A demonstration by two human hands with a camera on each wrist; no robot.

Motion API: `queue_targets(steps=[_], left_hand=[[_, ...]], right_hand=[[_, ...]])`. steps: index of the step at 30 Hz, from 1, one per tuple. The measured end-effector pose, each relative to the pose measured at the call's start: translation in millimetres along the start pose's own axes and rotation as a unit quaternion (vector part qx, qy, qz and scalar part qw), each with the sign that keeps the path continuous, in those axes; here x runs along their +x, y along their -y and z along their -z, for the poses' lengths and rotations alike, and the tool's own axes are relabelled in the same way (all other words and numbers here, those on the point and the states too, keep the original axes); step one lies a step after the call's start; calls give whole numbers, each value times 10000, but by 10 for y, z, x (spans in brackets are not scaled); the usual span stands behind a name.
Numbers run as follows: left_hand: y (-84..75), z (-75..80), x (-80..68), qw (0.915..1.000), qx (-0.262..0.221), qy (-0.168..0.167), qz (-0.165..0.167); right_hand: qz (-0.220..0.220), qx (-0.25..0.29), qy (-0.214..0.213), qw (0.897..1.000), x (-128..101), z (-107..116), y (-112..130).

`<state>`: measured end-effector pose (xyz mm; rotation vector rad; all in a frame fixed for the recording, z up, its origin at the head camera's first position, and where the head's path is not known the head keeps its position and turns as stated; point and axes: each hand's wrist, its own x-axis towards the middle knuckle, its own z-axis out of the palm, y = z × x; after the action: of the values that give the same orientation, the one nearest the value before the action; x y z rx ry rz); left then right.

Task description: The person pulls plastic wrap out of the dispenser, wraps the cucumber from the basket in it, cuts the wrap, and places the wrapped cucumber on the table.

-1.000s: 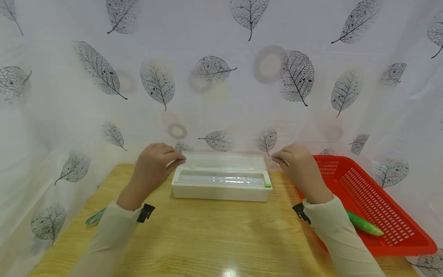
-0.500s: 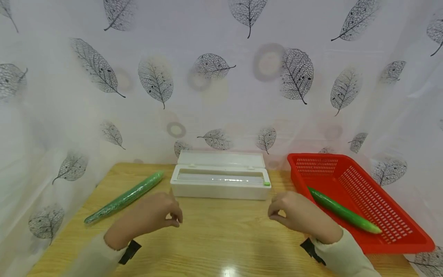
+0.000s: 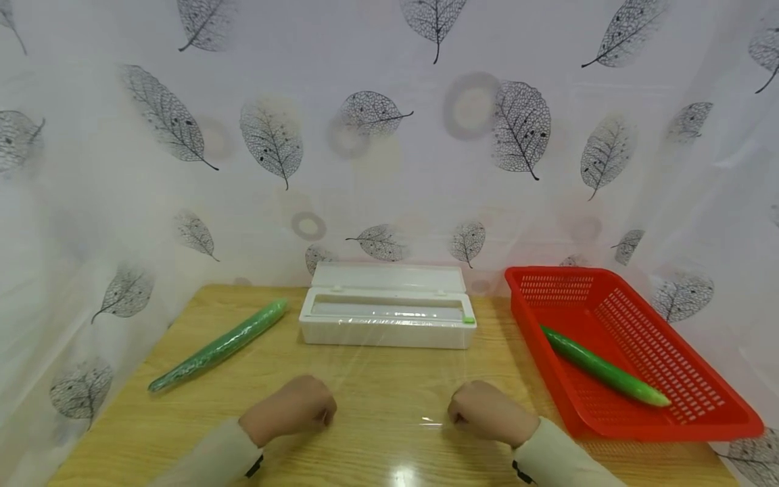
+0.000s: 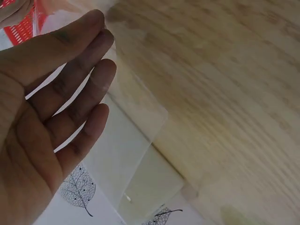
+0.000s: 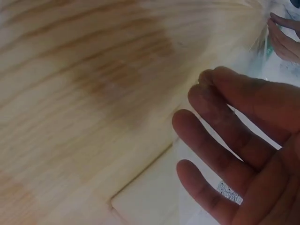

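In the head view a sheet of clear cling film (image 3: 431,423) stretches toward me from a white dispenser box (image 3: 386,335), whose lid stands up at the back. My left hand (image 3: 291,409) pinches one front corner of the film between thumb and index finger. The other corner is pinched by my right hand (image 3: 494,412) in the same way. Both hands are low over the table, in front of the box. In the left wrist view the film (image 4: 140,105) hangs from the thumb and index finger, its edge showing against the wood. The right wrist view shows the remaining fingers (image 5: 206,152) loosely extended.
A film-wrapped cucumber (image 3: 222,348) lies slanted on the wooden table (image 3: 389,453) at the left. At the right stands a red plastic basket (image 3: 657,433) with a bare cucumber (image 3: 605,370) inside. A leaf-patterned sheet (image 3: 389,176) hangs behind the table.
Both hands have come down and back toward me from above the box, drawing the film out, and have moved somewhat closer together in the last half second. The box stays in place.
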<state>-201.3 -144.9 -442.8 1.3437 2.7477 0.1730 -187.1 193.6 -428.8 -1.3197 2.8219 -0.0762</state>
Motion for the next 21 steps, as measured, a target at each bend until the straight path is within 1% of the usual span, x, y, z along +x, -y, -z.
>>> queue_targets(steps=[2,4,6,9,11,12,16,21], left_hand=[[5,-25,10,10000,24,20,30],[-2,-16,14,9998,-74,122,108],[-13,17,14,9993,-227,175,252],[-13,54,26,9983,-429,139,375],[-4,48,44,9986,-369,9,376],[3,33,56,9989,-316,-36,357],[9,-43,96,9993,-27,-102,365],[-12,-70,100,9987,-5,-56,504]], right_hand=[[-97,-29,114,9999,19,-34,1],[-178,-14,188,9997,30,-40,7],[-192,-199,87,9996,37,-30,13],[-241,-475,-207,9984,52,-19,10],[-234,-707,-391,9965,66,-32,-4],[-245,-719,-423,9962,76,-44,-12],[-203,-711,-405,9964,110,-108,-32],[-249,-730,-377,9963,126,-124,-17]])
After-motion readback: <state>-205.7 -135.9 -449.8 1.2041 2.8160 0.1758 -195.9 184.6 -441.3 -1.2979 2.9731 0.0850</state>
